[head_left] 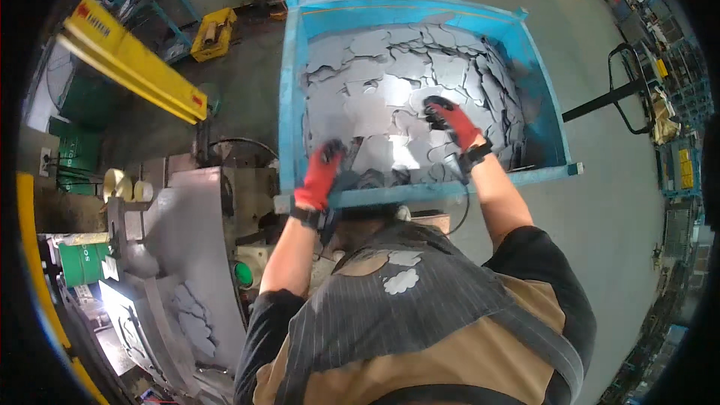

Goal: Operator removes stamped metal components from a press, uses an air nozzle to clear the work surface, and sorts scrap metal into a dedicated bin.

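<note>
Both my hands wear red gloves with black fingers. My right hand [453, 121] is over the grey flat metal pieces [367, 71] that fill a blue metal bin [287, 105]. Its fingers look bent and apart, with nothing visible between them. Near the bin's front left corner is my left hand [324, 169], over the near wall and the pieces beside it. Its dark fingertips are blurred, and whether they grip a piece cannot be made out. The pieces have curved, notched outlines and overlap in rows. Black bands with small devices circle both wrists.
A yellow beam [135, 60] slants in from the left. Beyond it stands a yellow crate [214, 34]. Left of me is machinery with a grey metal plate [191, 232] and a green drum [82, 262]. A black bar [607, 99] projects beyond the bin's right side. A cable hangs by my right wrist.
</note>
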Demonstrator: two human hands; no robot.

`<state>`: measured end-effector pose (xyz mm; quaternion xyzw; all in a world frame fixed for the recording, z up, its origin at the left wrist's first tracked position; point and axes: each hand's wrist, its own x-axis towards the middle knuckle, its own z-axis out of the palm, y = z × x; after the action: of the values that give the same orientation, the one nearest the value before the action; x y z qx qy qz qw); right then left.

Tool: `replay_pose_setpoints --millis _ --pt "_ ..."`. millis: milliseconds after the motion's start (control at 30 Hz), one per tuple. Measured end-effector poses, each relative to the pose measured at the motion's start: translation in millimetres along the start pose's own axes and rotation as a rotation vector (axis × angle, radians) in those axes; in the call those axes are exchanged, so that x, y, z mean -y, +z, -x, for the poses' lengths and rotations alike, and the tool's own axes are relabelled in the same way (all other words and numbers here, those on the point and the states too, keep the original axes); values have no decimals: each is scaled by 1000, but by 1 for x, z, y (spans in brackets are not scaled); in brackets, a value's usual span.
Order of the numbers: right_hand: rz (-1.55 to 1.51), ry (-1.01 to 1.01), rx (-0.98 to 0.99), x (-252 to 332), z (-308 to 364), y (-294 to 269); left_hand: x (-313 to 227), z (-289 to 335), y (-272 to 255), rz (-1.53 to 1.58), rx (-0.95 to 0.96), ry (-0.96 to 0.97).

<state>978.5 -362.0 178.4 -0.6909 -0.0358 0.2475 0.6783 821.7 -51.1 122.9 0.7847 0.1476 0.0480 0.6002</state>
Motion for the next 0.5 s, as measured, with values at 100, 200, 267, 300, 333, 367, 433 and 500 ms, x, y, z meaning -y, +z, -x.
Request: replay_pose_setpoints --millis 100,200,267,300,333,367,433,500 --pt "157 197 -121 -1 -41 -84 8 19 31 -626 80 10" --pt "308 276 14 4 -86 -91 13 23 31 -868 93 -74" --pt "449 278 140 -4 -119 -80 14 26 32 -893 98 -110" --pt "580 224 166 -11 -136 -65 11 27 32 -895 94 -120" --pt "673 172 188 -36 -159 -60 8 22 33 -898 98 -109" --pt "824 22 259 -49 -177 -45 8 21 32 -903 87 -101" --pt "852 38 467 -43 -195 13 15 30 32 -902 51 -116" --pt "872 124 444 -51 -211 63 4 24 32 -854 93 -182"
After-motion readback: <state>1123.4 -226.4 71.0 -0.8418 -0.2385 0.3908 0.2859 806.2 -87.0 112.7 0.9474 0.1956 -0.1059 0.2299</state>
